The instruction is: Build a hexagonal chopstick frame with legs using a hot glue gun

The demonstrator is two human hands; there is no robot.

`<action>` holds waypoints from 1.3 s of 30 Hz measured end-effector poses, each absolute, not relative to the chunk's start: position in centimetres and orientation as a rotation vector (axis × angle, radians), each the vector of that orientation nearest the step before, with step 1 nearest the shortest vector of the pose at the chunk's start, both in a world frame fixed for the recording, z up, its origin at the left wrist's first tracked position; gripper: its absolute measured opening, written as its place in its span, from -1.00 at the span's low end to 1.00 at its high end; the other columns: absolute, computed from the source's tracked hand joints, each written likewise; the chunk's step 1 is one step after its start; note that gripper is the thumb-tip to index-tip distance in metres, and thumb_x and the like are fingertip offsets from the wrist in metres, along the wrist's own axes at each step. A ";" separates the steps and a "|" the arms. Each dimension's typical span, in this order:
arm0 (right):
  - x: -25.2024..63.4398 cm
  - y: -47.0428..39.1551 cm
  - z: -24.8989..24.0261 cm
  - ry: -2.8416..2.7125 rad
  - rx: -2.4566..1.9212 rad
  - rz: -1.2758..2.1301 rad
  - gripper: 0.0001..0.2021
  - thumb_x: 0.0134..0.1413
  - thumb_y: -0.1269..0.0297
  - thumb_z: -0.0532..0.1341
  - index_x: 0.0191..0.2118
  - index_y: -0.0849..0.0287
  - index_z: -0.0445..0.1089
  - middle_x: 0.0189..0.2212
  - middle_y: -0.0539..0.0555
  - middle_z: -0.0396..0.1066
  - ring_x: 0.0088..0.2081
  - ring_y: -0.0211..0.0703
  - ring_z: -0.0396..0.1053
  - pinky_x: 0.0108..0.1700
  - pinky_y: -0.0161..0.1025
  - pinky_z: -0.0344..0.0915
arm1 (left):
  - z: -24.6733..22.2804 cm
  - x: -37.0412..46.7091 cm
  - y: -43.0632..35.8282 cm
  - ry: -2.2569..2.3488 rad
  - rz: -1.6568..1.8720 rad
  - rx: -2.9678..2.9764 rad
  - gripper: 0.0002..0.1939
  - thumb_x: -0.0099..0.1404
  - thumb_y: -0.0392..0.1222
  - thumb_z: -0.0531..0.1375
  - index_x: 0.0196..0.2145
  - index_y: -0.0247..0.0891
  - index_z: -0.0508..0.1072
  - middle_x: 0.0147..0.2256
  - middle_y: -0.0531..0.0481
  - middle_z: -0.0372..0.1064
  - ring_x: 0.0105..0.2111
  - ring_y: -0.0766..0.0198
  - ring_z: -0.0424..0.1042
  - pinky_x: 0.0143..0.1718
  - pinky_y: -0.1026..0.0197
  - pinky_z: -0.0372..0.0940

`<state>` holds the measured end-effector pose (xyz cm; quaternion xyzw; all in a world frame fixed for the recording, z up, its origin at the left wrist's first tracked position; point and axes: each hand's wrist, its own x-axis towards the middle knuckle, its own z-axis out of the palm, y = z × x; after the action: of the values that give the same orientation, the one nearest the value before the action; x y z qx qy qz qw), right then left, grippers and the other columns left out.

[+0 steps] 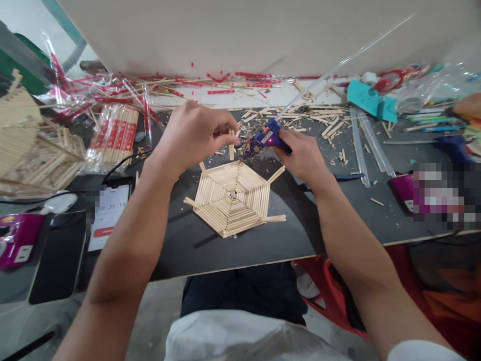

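A hexagonal panel of thin wooden sticks (248, 205), laid in rings, rests on the dark tabletop in front of me. Short stick ends jut out from several of its corners. Above its far corner, my left hand (205, 131) pinches a short wooden stick (232, 150) between thumb and fingers, held roughly upright. My right hand (300, 153) is wrapped around a blue hot glue gun (267, 138) with a lit red light. The gun's nozzle points left, close to the stick and the panel's far edge. A long clear glue stick (349, 60) sticks out of its back.
Stick scraps (334, 123) litter the back of the table (180, 250). At left are packed chopsticks (112, 133), a woven stick piece (45, 160) and phones (58, 255). Clear glue sticks (361, 150), another blue glue gun (453, 148) and a purple box (404, 193) lie at right.
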<state>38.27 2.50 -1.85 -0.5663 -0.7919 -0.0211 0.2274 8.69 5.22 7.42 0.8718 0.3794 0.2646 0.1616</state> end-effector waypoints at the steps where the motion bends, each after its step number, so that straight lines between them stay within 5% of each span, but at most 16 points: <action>1: 38.3 2.5 -1.9 -2.183 -1.558 -0.056 -0.61 0.23 0.30 0.14 0.13 0.14 0.47 -0.01 0.27 0.58 0.00 0.26 0.54 -0.02 0.10 0.45 | 7.4 8.7 5.2 1.083 0.760 2.486 -0.79 0.32 0.02 0.32 -0.18 -0.08 0.66 -0.36 -0.02 0.60 -0.24 0.08 0.56 -0.12 0.04 0.40; 21: 41.6 3.6 -3.2 -1.963 -1.707 -0.018 -0.57 0.08 -0.03 0.37 -0.03 0.14 0.54 -0.12 0.25 0.61 -0.10 0.25 0.54 0.00 0.19 0.46 | 5.8 9.9 5.5 1.074 0.744 2.573 -0.83 0.34 -0.11 0.34 -0.13 -0.11 0.67 -0.38 0.02 0.62 -0.31 0.18 0.59 -0.10 0.12 0.37; 32: 40.6 3.8 -3.7 -1.875 -1.765 0.016 -0.48 0.07 -0.17 0.41 -0.05 0.17 0.54 -0.02 0.31 0.55 0.06 0.32 0.43 0.16 0.20 0.33 | 5.9 10.2 4.8 1.048 0.725 2.826 -0.83 0.45 -0.10 0.28 -0.16 -0.17 0.66 -0.36 0.00 0.64 -0.33 0.20 0.60 -0.13 0.15 0.38; 36: 38.8 3.2 -2.8 -1.851 -1.505 0.027 -0.63 0.27 -0.09 0.28 -0.09 0.12 0.56 -0.08 0.24 0.58 0.03 0.20 0.47 0.19 0.17 0.33 | 5.7 10.6 4.7 1.031 0.759 2.847 -0.79 0.47 -0.11 0.23 -0.17 -0.18 0.67 -0.37 -0.01 0.63 -0.33 0.19 0.59 -0.15 0.15 0.39; 39: 36.9 2.6 -1.2 -1.807 -1.284 0.247 -0.66 0.29 -0.07 0.28 -0.11 0.10 0.58 -0.16 0.17 0.61 -0.13 0.02 0.53 0.01 0.01 0.46 | 5.7 10.7 4.6 1.028 0.792 2.830 -0.77 0.48 -0.10 0.21 -0.16 -0.18 0.67 -0.37 -0.02 0.63 -0.33 0.18 0.59 -0.16 0.15 0.39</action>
<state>36.90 2.61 -1.18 -0.5169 -0.7276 0.0996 0.4399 10.73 4.62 5.74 0.9089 0.3301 0.2544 0.0139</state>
